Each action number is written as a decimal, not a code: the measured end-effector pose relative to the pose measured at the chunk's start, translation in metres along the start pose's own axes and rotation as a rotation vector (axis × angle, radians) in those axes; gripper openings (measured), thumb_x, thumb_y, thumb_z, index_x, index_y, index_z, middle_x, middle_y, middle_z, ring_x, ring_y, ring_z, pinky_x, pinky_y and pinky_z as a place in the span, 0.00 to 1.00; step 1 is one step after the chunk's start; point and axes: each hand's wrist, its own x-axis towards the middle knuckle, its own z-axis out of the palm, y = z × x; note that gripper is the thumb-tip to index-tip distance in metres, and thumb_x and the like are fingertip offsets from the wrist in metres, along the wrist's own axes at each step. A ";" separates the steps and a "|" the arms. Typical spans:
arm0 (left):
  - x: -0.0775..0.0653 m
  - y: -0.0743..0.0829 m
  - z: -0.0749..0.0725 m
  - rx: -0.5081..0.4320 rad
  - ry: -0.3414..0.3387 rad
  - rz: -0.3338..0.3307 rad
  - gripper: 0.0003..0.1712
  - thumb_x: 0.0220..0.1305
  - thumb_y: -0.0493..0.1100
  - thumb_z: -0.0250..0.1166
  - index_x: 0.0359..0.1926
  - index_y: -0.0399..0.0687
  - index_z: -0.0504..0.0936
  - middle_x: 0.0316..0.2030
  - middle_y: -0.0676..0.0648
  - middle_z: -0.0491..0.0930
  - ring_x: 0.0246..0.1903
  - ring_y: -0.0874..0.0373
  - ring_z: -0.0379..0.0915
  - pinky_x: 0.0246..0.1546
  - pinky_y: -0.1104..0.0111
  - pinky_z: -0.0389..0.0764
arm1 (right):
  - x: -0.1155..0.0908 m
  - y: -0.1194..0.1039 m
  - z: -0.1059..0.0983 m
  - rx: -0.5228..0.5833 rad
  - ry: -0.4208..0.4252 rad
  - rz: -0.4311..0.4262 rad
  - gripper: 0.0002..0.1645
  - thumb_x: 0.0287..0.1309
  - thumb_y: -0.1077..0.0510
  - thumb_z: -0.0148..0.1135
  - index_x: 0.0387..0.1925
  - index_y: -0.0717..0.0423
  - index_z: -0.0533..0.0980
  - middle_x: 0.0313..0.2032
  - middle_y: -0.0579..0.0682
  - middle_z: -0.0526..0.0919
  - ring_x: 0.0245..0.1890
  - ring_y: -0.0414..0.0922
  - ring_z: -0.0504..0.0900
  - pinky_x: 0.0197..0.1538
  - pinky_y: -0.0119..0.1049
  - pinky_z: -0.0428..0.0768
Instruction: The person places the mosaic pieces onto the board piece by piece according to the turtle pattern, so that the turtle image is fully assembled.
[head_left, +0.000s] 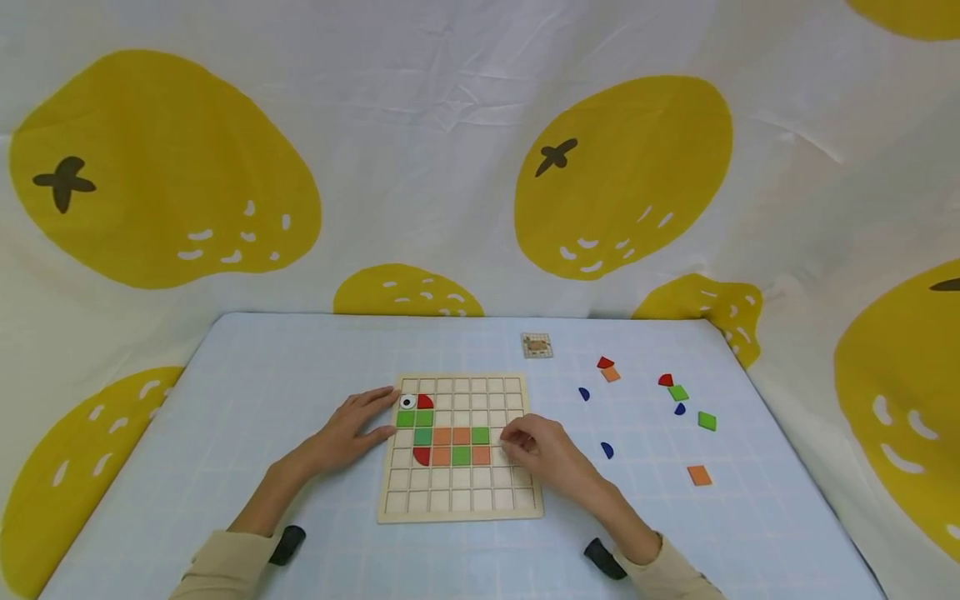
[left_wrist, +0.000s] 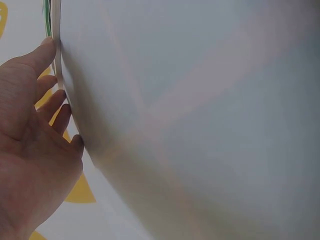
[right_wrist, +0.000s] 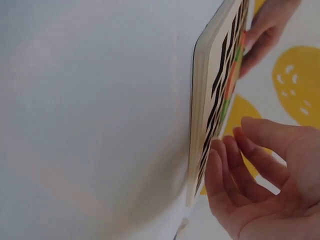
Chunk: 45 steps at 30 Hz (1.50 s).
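A square wooden grid board (head_left: 461,501) lies on the table. Along its left edge rests my left hand (head_left: 352,432), fingers extended and thumb apart; the left wrist view shows the fingertips against the board's side. My right hand (head_left: 551,454) is over the board's right part, fingers bent and thumb tip near the index tip. No piece shows between those fingers in the right wrist view. Just left of the right fingertips lies a green tile (head_left: 480,436), in rows with orange tiles (head_left: 461,436). Upper left sit an eye tile (head_left: 407,402) and a red quarter-round piece (head_left: 425,402).
Right of the board lie loose pieces: blue half-rounds (head_left: 607,450), green tiles (head_left: 707,421), orange tiles (head_left: 699,475) and red quarter-rounds (head_left: 605,362). A small picture card (head_left: 537,345) lies behind the board. A fruit-patterned cloth (head_left: 420,167) hangs beyond the table.
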 end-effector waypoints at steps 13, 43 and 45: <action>-0.004 -0.002 0.003 -0.010 0.010 0.020 0.35 0.74 0.49 0.64 0.76 0.43 0.67 0.75 0.37 0.63 0.72 0.35 0.56 0.67 0.36 0.62 | -0.019 0.019 -0.025 -0.104 0.113 0.087 0.08 0.63 0.64 0.71 0.44 0.55 0.84 0.40 0.40 0.84 0.43 0.40 0.82 0.52 0.42 0.84; 0.001 -0.005 0.005 0.010 0.015 0.037 0.35 0.74 0.49 0.65 0.76 0.42 0.67 0.74 0.36 0.63 0.71 0.35 0.57 0.67 0.36 0.62 | -0.084 0.066 -0.097 -0.248 0.281 0.338 0.13 0.66 0.61 0.69 0.51 0.57 0.82 0.48 0.51 0.86 0.51 0.51 0.82 0.57 0.53 0.82; 0.001 -0.006 0.005 0.006 0.013 0.033 0.35 0.74 0.49 0.65 0.76 0.43 0.67 0.75 0.37 0.63 0.71 0.36 0.57 0.68 0.36 0.62 | -0.090 0.069 -0.100 -0.251 0.287 0.360 0.13 0.66 0.62 0.69 0.51 0.58 0.82 0.48 0.53 0.86 0.51 0.53 0.82 0.57 0.54 0.81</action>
